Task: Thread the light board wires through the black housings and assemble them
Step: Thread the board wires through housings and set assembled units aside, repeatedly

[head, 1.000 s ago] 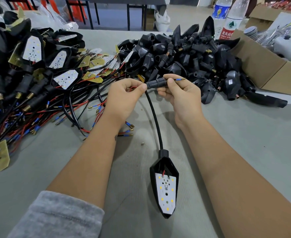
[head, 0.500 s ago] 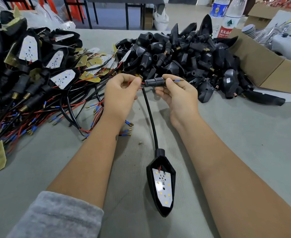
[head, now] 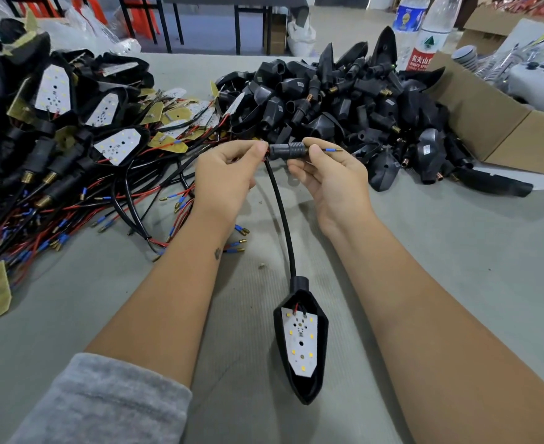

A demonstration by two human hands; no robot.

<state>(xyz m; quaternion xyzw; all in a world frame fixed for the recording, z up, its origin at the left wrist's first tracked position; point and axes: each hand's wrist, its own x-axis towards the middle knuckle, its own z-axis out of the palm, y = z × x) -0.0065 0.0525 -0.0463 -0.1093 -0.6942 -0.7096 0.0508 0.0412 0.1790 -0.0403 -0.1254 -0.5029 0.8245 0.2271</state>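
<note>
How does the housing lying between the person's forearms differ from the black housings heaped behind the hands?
The near housing holds a white light board and trails a black cable; the heaped housings look empty, without cables. It lies alone; they are piled together. Both are black.

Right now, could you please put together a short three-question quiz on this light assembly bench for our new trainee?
1. True or false: the light board already sits inside its black housing.
2. What does the right hand hold? A) a water bottle B) the black connector sleeve C) a cardboard flap
3. Fill in: the wire tip poking out past the right hand has a ____ sleeve.

Key: 1 true; 2 B; 3 blue.
</note>
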